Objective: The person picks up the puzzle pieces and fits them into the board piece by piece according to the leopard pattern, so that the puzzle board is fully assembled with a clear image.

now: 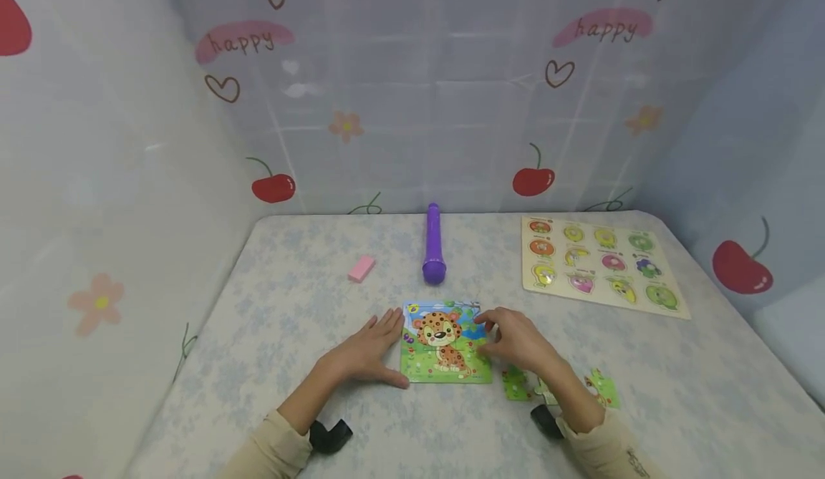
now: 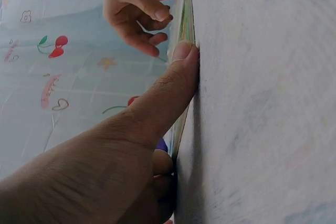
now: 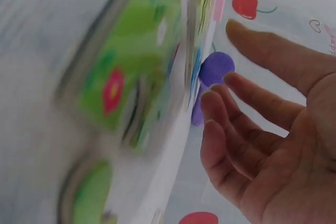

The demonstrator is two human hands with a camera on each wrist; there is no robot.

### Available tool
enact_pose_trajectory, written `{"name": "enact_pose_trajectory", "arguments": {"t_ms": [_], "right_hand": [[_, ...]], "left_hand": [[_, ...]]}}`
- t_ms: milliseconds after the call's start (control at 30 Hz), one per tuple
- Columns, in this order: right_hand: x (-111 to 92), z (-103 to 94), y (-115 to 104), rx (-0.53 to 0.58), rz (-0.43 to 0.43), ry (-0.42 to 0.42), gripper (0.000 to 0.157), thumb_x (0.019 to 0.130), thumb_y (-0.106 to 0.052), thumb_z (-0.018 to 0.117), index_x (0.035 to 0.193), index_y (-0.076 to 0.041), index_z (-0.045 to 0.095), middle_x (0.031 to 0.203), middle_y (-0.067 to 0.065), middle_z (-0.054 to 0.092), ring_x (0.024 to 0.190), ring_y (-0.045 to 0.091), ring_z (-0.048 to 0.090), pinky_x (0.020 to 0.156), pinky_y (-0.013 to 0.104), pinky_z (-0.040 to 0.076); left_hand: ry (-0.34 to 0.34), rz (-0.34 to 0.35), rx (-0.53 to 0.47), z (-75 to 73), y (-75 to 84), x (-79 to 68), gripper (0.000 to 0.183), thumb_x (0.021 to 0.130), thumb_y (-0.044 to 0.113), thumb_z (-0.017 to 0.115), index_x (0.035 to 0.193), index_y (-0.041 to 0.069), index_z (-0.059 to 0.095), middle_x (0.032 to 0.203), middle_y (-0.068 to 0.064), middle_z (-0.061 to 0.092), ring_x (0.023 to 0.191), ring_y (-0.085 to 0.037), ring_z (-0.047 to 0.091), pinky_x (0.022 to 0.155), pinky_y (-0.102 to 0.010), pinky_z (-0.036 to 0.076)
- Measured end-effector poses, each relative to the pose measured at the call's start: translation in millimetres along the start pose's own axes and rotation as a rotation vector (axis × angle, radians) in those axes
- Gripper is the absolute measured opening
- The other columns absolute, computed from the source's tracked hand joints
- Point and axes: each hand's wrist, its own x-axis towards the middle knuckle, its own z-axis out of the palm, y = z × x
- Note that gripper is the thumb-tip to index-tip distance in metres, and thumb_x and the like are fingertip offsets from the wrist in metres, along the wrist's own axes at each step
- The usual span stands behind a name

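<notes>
A square jigsaw puzzle (image 1: pixel 441 357) with a spotted leopard cub on grass lies flat on the table. My left hand (image 1: pixel 366 351) rests along its left side, thumb at the lower left corner and fingers near the upper left. In the left wrist view the left thumb (image 2: pixel 168 90) touches the puzzle's edge. Over the puzzle's right side hovers my right hand (image 1: pixel 517 337), its fingers loosely bent and spread with nothing between them. Loose jigsaw pieces (image 1: pixel 515 384) lie under and beside the right forearm; a green one with a flower (image 3: pixel 113 90) appears blurred in the right wrist view.
Behind the puzzle lie a purple toy microphone (image 1: pixel 434 243) and a pink block (image 1: pixel 362 268). A fruit picture board (image 1: pixel 561 289) lies at the back right. Printed curtains (image 1: pixel 412 107) enclose the patterned table's back and sides.
</notes>
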Motion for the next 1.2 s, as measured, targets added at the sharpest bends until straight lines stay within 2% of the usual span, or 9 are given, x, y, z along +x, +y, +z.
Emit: {"name": "enact_pose_trajectory", "arguments": {"t_ms": [167, 467, 700, 900, 1200], "right_hand": [[-9, -5.4, 8, 0.010, -0.010, -0.048, 0.053, 0.074, -0.018, 0.085, 0.121, -0.004, 0.065, 0.095, 0.002, 0.064, 0.073, 0.011, 0.051, 0.061, 0.024, 0.044], [-24, -10.5, 14, -0.007, 0.116, -0.149, 0.063, 0.065, -0.021, 0.090, 0.121, -0.008, 0.065, 0.093, -0.002, 0.061, 0.082, 0.013, 0.052, 0.072, 0.031, 0.047], [-38, -13.2, 17, -0.009, 0.103, -0.228, 0.071, 0.061, -0.025, 0.092, 0.123, -0.008, 0.063, 0.094, -0.003, 0.059, 0.085, 0.013, 0.050, 0.077, 0.034, 0.048], [-48, -13.0, 21, -0.040, 0.071, -0.246, 0.075, 0.058, -0.026, 0.093, 0.123, -0.006, 0.062, 0.092, -0.004, 0.057, 0.084, 0.013, 0.049, 0.076, 0.032, 0.048], [-52, -11.0, 21, -0.084, 0.168, -0.234, 0.073, 0.053, -0.018, 0.094, 0.119, -0.011, 0.064, 0.095, -0.006, 0.059, 0.088, 0.012, 0.051, 0.085, 0.039, 0.051]], "left_hand": [[-0.005, 0.005, 0.011, 1.2, -2.4, 1.9, 0.118, 0.075, 0.067, 0.070, 0.156, 0.004, 0.011, 0.166, -0.010, 0.003, 0.154, -0.025, 0.002, 0.126, -0.046, 0.008], [-0.005, -0.009, 0.027, 1.7, -2.1, 1.4, 0.119, 0.075, 0.069, 0.069, 0.156, 0.005, 0.011, 0.166, -0.008, 0.001, 0.154, -0.024, 0.001, 0.126, -0.045, 0.008], [-0.010, -0.008, 0.013, 1.5, -1.7, 1.3, 0.119, 0.075, 0.069, 0.069, 0.156, 0.006, 0.010, 0.166, -0.008, 0.001, 0.154, -0.023, 0.001, 0.126, -0.045, 0.007], [0.003, -0.002, 0.020, 1.9, -0.9, 1.0, 0.119, 0.075, 0.068, 0.070, 0.156, 0.004, 0.012, 0.166, -0.010, 0.003, 0.154, -0.025, 0.002, 0.126, -0.046, 0.008], [-0.003, -0.002, 0.048, 4.0, -2.9, 2.4, 0.118, 0.075, 0.068, 0.069, 0.156, 0.005, 0.010, 0.166, -0.009, 0.002, 0.154, -0.024, 0.002, 0.126, -0.046, 0.009]]}}
